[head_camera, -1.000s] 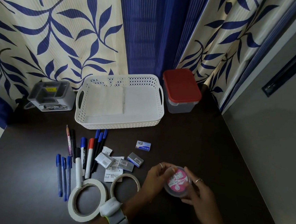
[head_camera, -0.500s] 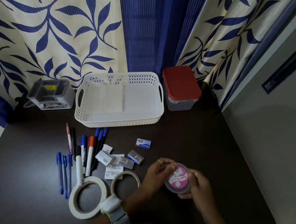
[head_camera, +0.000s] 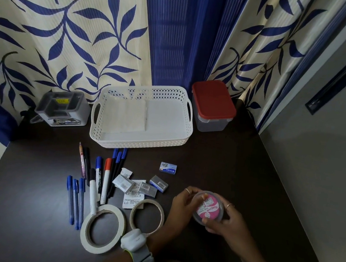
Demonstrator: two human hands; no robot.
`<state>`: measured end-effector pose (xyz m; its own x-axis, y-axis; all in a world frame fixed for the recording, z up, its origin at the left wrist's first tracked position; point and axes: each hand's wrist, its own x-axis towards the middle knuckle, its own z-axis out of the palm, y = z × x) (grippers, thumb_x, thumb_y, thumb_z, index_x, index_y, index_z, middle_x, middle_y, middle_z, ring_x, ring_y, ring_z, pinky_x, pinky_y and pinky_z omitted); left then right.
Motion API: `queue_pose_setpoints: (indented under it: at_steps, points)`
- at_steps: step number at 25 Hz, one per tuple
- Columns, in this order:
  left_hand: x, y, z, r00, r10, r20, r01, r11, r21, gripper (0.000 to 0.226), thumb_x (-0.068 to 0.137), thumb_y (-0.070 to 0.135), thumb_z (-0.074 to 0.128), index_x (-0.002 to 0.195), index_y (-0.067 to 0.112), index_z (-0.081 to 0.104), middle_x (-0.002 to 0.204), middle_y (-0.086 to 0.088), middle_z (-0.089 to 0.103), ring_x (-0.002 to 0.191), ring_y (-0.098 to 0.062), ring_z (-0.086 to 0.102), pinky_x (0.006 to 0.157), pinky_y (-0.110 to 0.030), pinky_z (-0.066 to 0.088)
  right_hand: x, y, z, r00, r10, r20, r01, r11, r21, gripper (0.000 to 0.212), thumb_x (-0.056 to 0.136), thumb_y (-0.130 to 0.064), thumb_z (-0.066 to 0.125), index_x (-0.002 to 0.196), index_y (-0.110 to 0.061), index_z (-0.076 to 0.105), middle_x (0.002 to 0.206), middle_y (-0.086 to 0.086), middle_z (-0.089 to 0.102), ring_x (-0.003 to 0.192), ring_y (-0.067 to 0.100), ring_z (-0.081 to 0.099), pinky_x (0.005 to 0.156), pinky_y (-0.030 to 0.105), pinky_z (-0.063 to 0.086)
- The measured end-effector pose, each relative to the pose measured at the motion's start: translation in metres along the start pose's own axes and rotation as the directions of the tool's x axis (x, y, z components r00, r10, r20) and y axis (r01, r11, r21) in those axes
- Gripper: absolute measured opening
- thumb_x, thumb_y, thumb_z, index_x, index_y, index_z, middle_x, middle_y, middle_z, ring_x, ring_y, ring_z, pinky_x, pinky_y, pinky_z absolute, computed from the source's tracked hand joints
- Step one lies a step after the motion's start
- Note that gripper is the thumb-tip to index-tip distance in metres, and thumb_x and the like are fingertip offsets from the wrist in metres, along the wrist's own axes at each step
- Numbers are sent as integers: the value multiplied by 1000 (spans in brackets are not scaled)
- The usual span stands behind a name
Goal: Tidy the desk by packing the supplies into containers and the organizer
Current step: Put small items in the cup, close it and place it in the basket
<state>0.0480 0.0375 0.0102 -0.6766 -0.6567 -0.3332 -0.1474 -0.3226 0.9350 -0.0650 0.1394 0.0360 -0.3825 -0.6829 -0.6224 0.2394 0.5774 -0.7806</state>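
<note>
In the head view, you hold a small round tub (head_camera: 208, 208) with a pink label between both hands, just above the near right part of the dark desk (head_camera: 239, 165). Your left hand (head_camera: 183, 204) grasps its left side, with the thumb lying over the lid edge; your right hand (head_camera: 225, 220) cups it from the right and below. This two-sided grip looks to me like a grip for opening the lid, so that small things can go inside.

The rest waits in loose groups. The pens and markers (head_camera: 96, 178) lie side by side, probably so you can gather them in one sweep for the grey organizer (head_camera: 62, 106) at the back left. I count about eleven of them, but some overlap and I cannot be sure. Next to them lie four small staple boxes (head_camera: 167, 168) and some paper slips; the exact number of slips I cannot tell. Two rolls of tape (head_camera: 103, 229) lie flat near the front edge. The white basket (head_camera: 141, 117) holds only paper sheets, and one container with a red lid (head_camera: 212, 102) stands closed beside it.
</note>
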Motion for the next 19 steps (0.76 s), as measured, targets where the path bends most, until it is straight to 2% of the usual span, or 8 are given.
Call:
queue_pose_setpoints:
  at_steps: [4,9,14,17,19]
  points:
    - [-1,2,-1,1000,12,21,-12,1000,7,10,92,17,55,100,18,60,99,-2,67,94,-7,68,73,-19,54,1,0,0,1000,23,-2,-23,998,52,74,74,-3,73,137,-20,40,113,1,57,98,21,64,71,31,58]
    - [-4,5,-2,1000,4,22,-5,999,38,11,92,18,54,102,17,60,100,-2,67,94,-7,67,73,-18,54,-1,-4,-1,1000,-2,3,1,1000,25,69,75,-3,72,134,-24,43,127,7,53,104,23,63,68,28,58]
    - [-5,14,-8,1000,3,22,-7,982,191,6,92,23,56,97,23,58,90,8,66,83,8,65,68,-10,51,-4,-10,1,1000,2,-19,-2,1000,-6,70,75,-2,73,134,-24,43,129,7,50,107,24,61,63,24,58]
    - [-9,15,-10,999,-43,3,41,977,208,20,89,26,61,107,18,57,92,11,65,83,13,64,68,-9,50,-6,-13,2,1000,1,-24,-2,999,-32,72,75,-2,73,135,-26,43,133,5,46,110,25,58,66,27,59]
    - [-13,17,-13,997,-83,0,80,968,236,26,87,26,64,110,17,56,94,11,64,80,13,64,67,-7,50,-8,-17,2,999,9,-44,-12,998,-64,70,77,-7,72,137,-26,41,133,2,45,104,22,60,64,28,59]
